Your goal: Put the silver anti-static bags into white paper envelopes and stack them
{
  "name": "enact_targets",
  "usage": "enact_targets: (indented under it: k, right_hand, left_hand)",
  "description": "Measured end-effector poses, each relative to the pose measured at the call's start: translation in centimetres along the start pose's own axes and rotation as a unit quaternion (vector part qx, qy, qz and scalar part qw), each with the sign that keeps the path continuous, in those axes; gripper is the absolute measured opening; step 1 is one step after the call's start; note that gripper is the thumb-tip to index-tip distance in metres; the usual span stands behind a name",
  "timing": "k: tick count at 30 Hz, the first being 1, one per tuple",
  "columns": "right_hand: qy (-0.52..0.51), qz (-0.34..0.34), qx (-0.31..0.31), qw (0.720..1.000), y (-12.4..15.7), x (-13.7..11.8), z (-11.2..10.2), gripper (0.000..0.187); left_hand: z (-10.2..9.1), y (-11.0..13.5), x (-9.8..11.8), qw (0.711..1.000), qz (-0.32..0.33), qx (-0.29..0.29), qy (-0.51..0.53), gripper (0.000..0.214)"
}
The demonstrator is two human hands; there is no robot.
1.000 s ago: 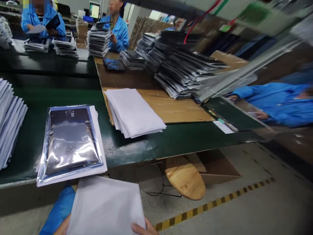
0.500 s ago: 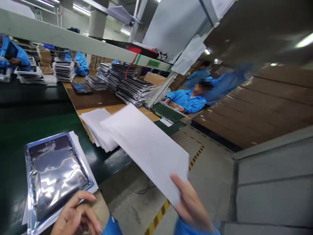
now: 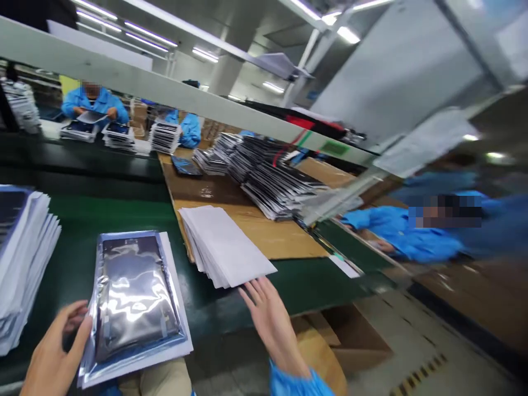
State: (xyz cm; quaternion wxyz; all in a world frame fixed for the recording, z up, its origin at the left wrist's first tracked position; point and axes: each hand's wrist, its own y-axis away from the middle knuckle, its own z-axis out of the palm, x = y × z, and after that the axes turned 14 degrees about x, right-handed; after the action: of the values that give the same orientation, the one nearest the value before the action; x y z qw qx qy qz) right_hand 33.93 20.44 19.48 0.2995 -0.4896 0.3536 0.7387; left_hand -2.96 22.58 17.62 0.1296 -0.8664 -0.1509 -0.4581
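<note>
A flat dark panel in a shiny clear-and-blue plastic bag [image 3: 138, 297] lies on white sheets near the front edge of the green bench [image 3: 136, 212]. Beside its left edge is my left hand [image 3: 58, 346], thumb and fingers apart; the thumb is at the bag's border, and I cannot tell if it presses there. To the right, a fanned stack of white paper [image 3: 225, 242] rests partly on brown cardboard. My right hand [image 3: 272, 319] is open at the stack's near corner, fingers spread and fingertips at the paper's edge.
A tall pile of white sheets and bagged panels [image 3: 31, 264] stands at the left. Farther back, slanting stacks of bagged panels [image 3: 272, 176] lie on cardboard [image 3: 264, 234]. A shelf rail [image 3: 198, 99] crosses above. A person in blue [image 3: 404, 225] sits at the right.
The white sheet held in my right hand now lies on the paper stack, and the hand has let go. My left hand moved to the bag's left side. The view swung left.
</note>
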Motion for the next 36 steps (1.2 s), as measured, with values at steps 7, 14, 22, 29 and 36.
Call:
enact_targets:
  k: [7,14,22,29,36]
  right_hand:
    - [0.268,-0.099,-0.252,0.925,6.3,4.4,0.0,0.042]
    - [0.265,-0.094,-0.304,0.910,5.7,6.2,4.7,0.028]
    - [0.195,0.008,-0.360,0.912,5.6,4.2,7.0,0.027]
    - [0.153,0.078,-0.418,0.892,7.7,2.5,9.5,0.032]
    - [0.163,-0.030,-0.231,0.959,6.4,-0.9,-0.2,0.054]
  left_hand:
    - [0.8,0.4,0.9,0.994,0.068,-0.067,-0.047,0.037]
    - [1.1,0.6,1.3,0.989,0.112,-0.010,-0.101,0.037]
    - [1.9,0.3,2.2,0.985,0.125,0.027,-0.114,0.045]
    - [2.2,-0.9,1.9,0.993,0.100,0.052,-0.037,0.053]
    - [-1.4,1.6,5.4,0.968,0.073,0.218,0.096,0.028]
